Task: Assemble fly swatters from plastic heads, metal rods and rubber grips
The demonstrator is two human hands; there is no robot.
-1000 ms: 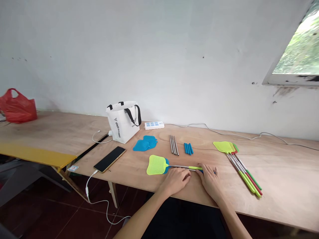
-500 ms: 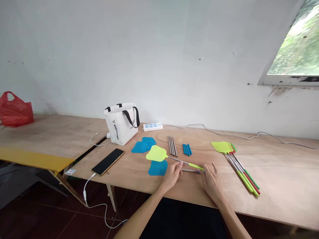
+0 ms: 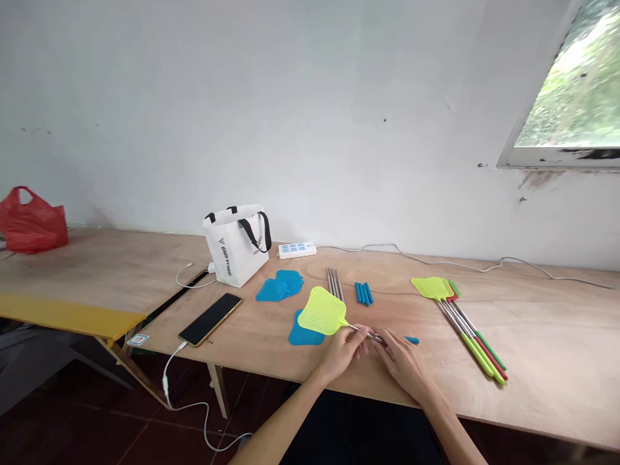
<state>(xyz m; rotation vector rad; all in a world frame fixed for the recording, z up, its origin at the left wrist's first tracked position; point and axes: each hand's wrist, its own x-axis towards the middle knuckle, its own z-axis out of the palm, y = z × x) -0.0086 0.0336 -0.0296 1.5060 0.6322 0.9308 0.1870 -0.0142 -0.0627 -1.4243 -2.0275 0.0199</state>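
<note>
A fly swatter with a yellow-green mesh head [image 3: 321, 311] is held above the table, its metal rod running down to the right. My left hand [image 3: 343, 352] pinches the rod just below the head. Close beside it, my right hand [image 3: 403, 363] is closed around the swatter farther along and hides its grip. Under the yellow-green head lies a blue swatter head [image 3: 305, 332], partly covered. The tip of a blue handle [image 3: 411, 340] sticks out past my right hand. Behind are several metal rods [image 3: 335, 284] and several blue handle grips [image 3: 364, 293].
Loose blue swatter heads [image 3: 279, 285] lie left of the rods. Several assembled swatters [image 3: 462, 329] rest at the right. A phone [image 3: 210, 318] on a cable, a white bag [image 3: 237, 248] and a power strip [image 3: 297, 250] stand left and behind. A red bag [image 3: 33, 223] sits far left.
The yellow-green head has moved right and nearer to me. My right hand has shifted left along the swatter toward my left hand, covering the yellow-green grip that showed before.
</note>
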